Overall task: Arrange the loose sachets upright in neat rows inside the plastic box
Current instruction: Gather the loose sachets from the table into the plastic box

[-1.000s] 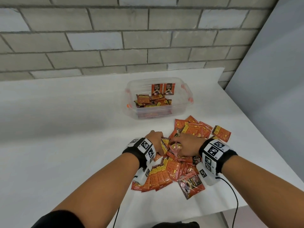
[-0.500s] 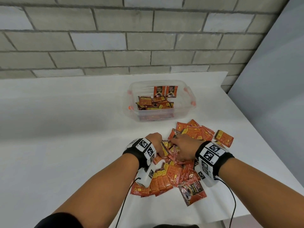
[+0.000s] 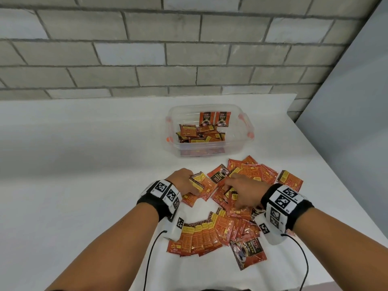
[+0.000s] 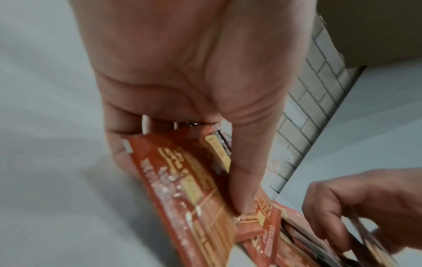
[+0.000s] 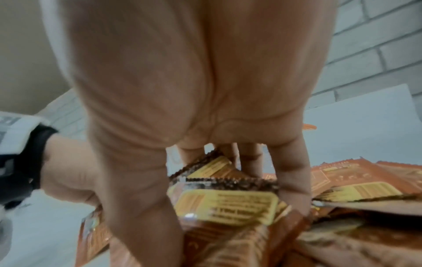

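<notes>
A heap of loose orange sachets (image 3: 247, 177) lies on the white table in front of the clear plastic box (image 3: 237, 141). In the box two sachets (image 3: 215, 119) stand upright against the far wall, with several more lying jumbled below them. My left hand (image 3: 184, 183) grips a small stack of sachets (image 4: 196, 180) between thumb and fingers at the heap's left side. My right hand (image 3: 241, 190) reaches down into the middle of the heap, its fingers and thumb curled around a sachet (image 5: 228, 206) there. Another fanned row of sachets (image 3: 201, 236) lies nearer me, between my wrists.
A grey brick wall (image 3: 168, 49) backs the table. The table's right edge (image 3: 340, 185) runs diagonally close to the heap, with a grey floor or panel beyond. Cables hang from both wrist bands over the near table edge.
Both hands have shifted slightly away from me within the heap. The left hand now holds its stack more plainly apart from the heap; the right hand keeps gathering sachets.
</notes>
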Tool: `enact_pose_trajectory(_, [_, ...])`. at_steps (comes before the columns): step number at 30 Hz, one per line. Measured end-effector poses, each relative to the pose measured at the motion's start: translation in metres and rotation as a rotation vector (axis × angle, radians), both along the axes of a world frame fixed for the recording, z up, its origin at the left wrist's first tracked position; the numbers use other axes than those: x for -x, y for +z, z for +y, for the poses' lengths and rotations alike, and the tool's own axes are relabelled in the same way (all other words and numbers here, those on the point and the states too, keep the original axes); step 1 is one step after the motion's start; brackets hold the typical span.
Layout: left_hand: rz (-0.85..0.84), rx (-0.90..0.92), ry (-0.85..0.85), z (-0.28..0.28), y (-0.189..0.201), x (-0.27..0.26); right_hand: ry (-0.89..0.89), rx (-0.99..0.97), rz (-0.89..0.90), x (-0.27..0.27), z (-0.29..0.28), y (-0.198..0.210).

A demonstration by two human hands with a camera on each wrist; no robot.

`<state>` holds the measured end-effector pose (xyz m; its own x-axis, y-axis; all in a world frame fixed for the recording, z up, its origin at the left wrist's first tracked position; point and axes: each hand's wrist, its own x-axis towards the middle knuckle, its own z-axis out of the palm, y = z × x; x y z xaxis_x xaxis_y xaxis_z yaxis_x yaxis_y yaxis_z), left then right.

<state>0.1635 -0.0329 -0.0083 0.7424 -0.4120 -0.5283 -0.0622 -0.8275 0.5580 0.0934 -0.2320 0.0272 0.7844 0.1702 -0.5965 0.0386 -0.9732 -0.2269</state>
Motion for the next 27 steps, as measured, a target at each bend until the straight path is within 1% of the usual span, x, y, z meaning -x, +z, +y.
enact_pose_trajectory(4, [-0.017,0.166,0.083,0.017,-0.004,0.002,-0.157,-0.17,0.011,-0.004,-0.007,0.006])
enact_pose_trajectory(7, [-0.025,0.387,0.268,0.026,0.004,0.006,-0.224,-0.274,-0.067,-0.011,-0.016,0.016])
enact_pose_trajectory(8, [-0.05,0.454,0.341,0.028,0.009,0.005,-0.257,-0.341,-0.081,-0.015,-0.017,0.02])
enact_pose_trajectory(10, [-0.09,0.584,0.472,0.03,0.025,0.0,-0.356,-0.545,-0.096,-0.027,-0.016,0.032])
enact_pose_trajectory(12, [-0.11,0.686,0.587,0.03,0.042,-0.011,-0.514,-0.743,-0.145,-0.042,-0.011,0.044])
enact_pose_trajectory(13, [-0.133,0.714,0.635,0.029,0.049,-0.019,-0.606,-0.807,-0.2,-0.054,-0.009,0.049])
enact_pose_trajectory(15, [-0.215,0.709,0.695,0.025,0.062,-0.04,-0.787,-0.918,-0.31,-0.08,-0.007,0.052])
enact_pose_trajectory(17, [-0.301,0.652,0.692,0.015,0.07,-0.061,-0.941,-0.98,-0.393,-0.108,-0.004,0.048])
enact_pose_trajectory(19, [-0.337,0.563,0.637,0.001,0.073,-0.078,-1.039,-0.947,-0.459,-0.132,-0.001,0.038])
enact_pose_trajectory(20, [-0.343,0.502,0.604,-0.006,0.071,-0.085,-1.044,-0.875,-0.484,-0.143,0.001,0.032])
enact_pose_trajectory(23, [-0.325,0.301,0.524,-0.025,0.063,-0.101,-0.942,-0.599,-0.465,-0.169,0.006,0.014])
enact_pose_trajectory(26, [-0.277,0.083,0.433,-0.038,0.056,-0.109,-0.77,-0.292,-0.388,-0.185,0.007,-0.002])
enact_pose_trajectory(27, [-0.277,0.032,0.408,-0.042,0.055,-0.11,-0.717,-0.23,-0.375,-0.188,0.008,-0.003])
